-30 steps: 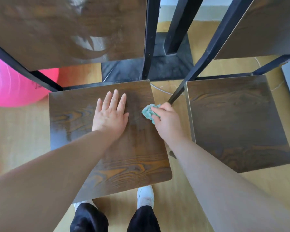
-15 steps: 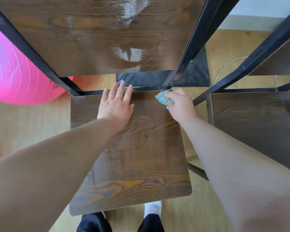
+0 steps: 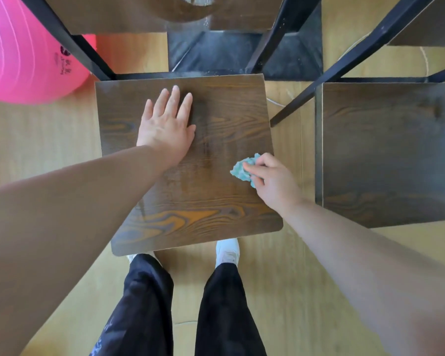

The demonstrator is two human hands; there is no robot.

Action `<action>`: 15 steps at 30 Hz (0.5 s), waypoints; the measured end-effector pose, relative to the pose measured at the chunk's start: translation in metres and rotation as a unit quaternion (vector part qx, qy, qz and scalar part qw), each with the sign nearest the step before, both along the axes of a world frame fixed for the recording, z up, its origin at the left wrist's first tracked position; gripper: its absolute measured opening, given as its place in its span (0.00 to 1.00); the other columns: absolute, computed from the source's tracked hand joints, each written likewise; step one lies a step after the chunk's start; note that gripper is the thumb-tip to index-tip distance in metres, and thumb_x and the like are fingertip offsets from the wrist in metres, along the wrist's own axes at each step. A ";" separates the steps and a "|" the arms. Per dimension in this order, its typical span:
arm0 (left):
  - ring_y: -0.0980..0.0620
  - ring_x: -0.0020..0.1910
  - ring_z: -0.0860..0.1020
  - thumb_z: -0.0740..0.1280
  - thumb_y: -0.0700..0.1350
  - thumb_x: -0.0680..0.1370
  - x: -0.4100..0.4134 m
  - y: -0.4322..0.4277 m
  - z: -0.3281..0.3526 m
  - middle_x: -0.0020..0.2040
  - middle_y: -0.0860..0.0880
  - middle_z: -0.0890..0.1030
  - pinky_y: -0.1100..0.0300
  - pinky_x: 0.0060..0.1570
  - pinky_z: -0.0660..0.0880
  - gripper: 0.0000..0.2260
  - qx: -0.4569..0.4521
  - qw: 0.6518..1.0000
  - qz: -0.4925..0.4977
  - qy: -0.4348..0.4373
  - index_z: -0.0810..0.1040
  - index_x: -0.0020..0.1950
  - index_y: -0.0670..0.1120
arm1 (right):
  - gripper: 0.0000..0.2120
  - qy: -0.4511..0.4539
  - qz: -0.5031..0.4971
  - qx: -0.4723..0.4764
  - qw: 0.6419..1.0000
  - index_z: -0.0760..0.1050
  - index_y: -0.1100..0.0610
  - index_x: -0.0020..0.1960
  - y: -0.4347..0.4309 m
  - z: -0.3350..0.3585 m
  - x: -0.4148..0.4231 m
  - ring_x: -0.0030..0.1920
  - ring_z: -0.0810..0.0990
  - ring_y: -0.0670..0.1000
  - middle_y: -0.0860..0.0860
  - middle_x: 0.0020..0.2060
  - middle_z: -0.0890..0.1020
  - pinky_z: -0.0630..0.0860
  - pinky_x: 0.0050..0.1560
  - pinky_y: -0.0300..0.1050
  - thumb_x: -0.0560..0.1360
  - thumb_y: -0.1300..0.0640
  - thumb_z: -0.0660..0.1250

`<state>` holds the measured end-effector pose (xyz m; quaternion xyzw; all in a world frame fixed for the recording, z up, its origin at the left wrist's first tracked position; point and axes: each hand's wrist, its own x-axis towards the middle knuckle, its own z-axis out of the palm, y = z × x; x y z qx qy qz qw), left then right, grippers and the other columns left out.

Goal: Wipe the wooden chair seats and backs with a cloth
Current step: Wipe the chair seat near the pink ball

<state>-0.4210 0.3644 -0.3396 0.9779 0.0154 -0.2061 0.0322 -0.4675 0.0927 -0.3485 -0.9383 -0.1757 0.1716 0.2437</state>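
A dark wooden chair seat (image 3: 206, 201) with orange grain lies right below me. My left hand (image 3: 167, 124) rests flat on its far left part, fingers straight and together. My right hand (image 3: 270, 178) pinches a crumpled teal cloth (image 3: 240, 170) against the seat near its right edge. The chair's wooden back (image 3: 129, 14) shows at the top, held by black metal posts. A second wooden seat (image 3: 385, 155) stands to the right, its back (image 3: 432, 27) at the top right corner.
A big pink exercise ball (image 3: 23, 52) lies on the floor at the far left. A black table base (image 3: 229, 52) sits behind the chairs, with a thin white cable (image 3: 278, 102) on the light wood floor. My legs and white shoes stand at the seat's near edge.
My right hand has drawn the cloth from the seat's far right corner down toward me along the right edge. My left hand stays flat on the seat. The view tilted downward.
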 end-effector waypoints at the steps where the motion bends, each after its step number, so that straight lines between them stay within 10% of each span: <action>1: 0.46 0.80 0.44 0.49 0.55 0.84 -0.005 -0.003 -0.001 0.82 0.47 0.44 0.45 0.78 0.46 0.28 0.003 1.000 -0.001 0.003 0.43 0.81 0.50 | 0.17 -0.004 0.007 0.003 1.000 0.82 0.57 0.58 0.000 -0.002 -0.018 0.45 0.77 0.56 0.52 0.45 0.77 0.75 0.47 0.43 0.72 0.70 0.70; 15: 0.47 0.80 0.44 0.50 0.56 0.84 -0.095 -0.024 0.003 0.82 0.47 0.45 0.45 0.78 0.46 0.29 -0.004 1.000 0.007 0.029 0.44 0.81 0.49 | 0.17 0.025 -0.018 0.033 0.999 0.81 0.58 0.60 0.002 0.010 -0.123 0.47 0.78 0.57 0.54 0.48 0.78 0.78 0.47 0.48 0.73 0.67 0.69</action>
